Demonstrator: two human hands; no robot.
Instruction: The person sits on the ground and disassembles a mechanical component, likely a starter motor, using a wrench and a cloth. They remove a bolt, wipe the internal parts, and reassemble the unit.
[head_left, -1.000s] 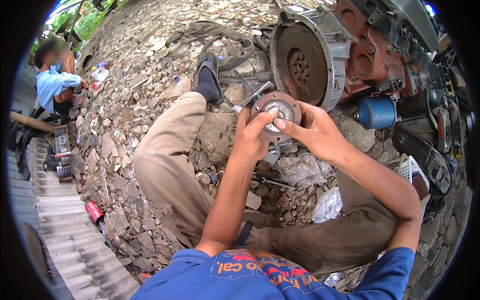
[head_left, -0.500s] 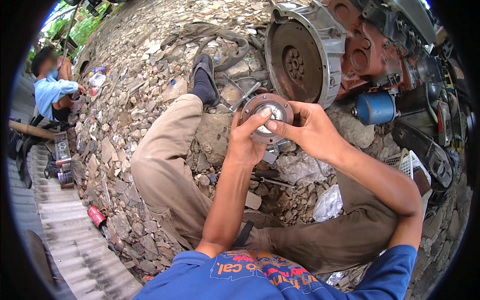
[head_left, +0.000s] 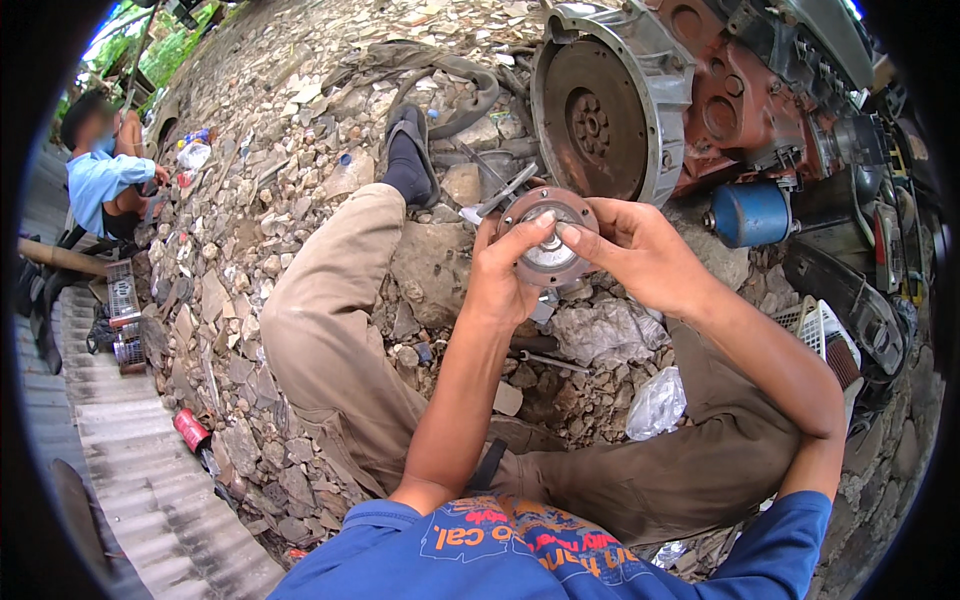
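Note:
A round, rusty-rimmed metal flange [head_left: 551,200] with a bright centre and several small holes around its edge is held up between my two hands. My left hand [head_left: 501,271] grips it from the lower left, thumb pressed on the centre. My right hand [head_left: 643,258] wraps round its right side, thumb tip also on the centre beside the other. The fingers behind the part are mostly hidden. A metal tool [head_left: 508,188] shows just beyond its upper left. Below, a spanner [head_left: 555,362] lies on the rubble.
An engine [head_left: 725,110] with a flywheel [head_left: 590,125] and blue canister [head_left: 745,215] stands upper right, near white plastic crates [head_left: 815,325]. A rubber strap [head_left: 465,95] and plastic bag [head_left: 657,400] lie on stony ground. Another person [head_left: 105,185] squats left, beside corrugated sheeting [head_left: 120,430].
Both hands stay closed on the flange. It dipped slightly left, then came back to the right, and my thumb tips shifted a little over its centre.

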